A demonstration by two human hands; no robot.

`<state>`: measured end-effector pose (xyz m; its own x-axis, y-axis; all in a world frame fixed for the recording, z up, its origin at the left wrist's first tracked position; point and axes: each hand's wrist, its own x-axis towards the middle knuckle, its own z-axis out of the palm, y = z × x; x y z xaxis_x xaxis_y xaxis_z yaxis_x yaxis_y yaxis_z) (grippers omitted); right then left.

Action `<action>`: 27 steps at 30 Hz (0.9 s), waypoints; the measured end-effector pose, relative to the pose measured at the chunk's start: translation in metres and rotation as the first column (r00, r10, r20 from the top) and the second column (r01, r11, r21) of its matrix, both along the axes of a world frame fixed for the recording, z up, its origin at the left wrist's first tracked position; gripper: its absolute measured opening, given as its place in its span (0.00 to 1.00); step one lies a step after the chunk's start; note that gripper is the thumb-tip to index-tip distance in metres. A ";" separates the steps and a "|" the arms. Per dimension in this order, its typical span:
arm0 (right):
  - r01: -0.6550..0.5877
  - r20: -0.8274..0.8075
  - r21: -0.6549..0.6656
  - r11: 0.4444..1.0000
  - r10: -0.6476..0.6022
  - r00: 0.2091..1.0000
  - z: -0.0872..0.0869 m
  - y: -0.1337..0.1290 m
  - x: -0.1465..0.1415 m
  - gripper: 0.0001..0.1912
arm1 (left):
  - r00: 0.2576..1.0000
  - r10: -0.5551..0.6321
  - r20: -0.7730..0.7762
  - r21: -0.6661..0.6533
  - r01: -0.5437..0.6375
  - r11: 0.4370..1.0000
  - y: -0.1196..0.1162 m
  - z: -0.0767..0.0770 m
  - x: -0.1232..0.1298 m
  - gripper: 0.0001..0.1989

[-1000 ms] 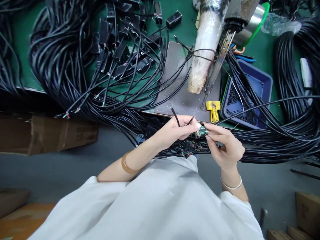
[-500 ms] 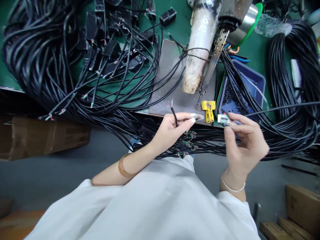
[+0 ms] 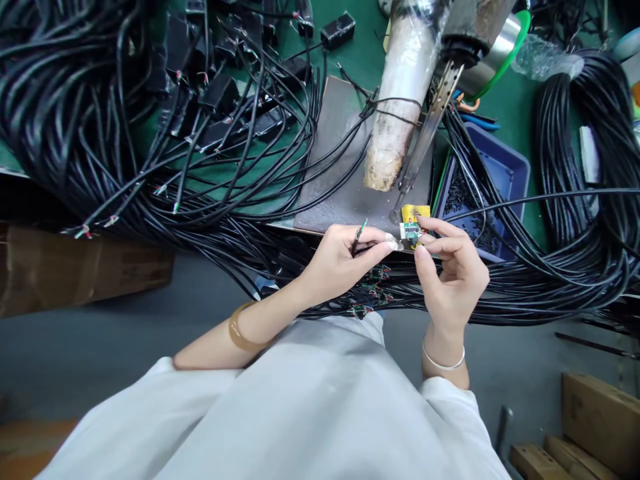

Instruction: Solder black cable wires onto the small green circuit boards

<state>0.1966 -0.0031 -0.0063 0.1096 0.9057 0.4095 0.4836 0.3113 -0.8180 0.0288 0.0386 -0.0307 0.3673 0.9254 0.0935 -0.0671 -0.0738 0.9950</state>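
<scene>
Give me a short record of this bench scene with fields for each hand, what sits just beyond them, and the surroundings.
left hand: pinches a black cable end with bared coloured wires
right hand: holds a small green circuit board at the fingertips
contact: the two hands' fingertips meet at the board
just beyond: soldering iron in its stand, tip down over a grey mat; yellow clip
right of mat: blue tray
surroundings: bundles of black cables on a green bench
</scene>
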 end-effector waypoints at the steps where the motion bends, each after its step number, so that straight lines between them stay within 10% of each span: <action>1: -0.015 -0.051 -0.029 0.999 0.013 0.999 0.000 0.000 0.000 0.05 | 1.000 -0.023 0.011 -0.027 0.023 0.999 0.000 0.002 0.000 0.09; 7: -0.104 -0.144 -0.130 0.986 0.085 0.986 0.003 -0.005 0.003 0.05 | 0.994 -0.100 0.051 -0.172 0.107 0.979 -0.003 0.001 0.002 0.10; 16: 0.140 0.149 0.111 0.984 -0.156 0.977 0.006 -0.006 0.012 0.07 | 0.991 0.109 0.083 -0.251 -0.085 0.964 0.000 0.006 0.006 0.05; 27: -0.050 0.198 0.068 0.996 0.036 0.980 -0.002 0.003 -0.001 0.07 | 0.993 0.103 0.051 -0.167 -0.093 0.981 0.010 0.009 0.004 0.10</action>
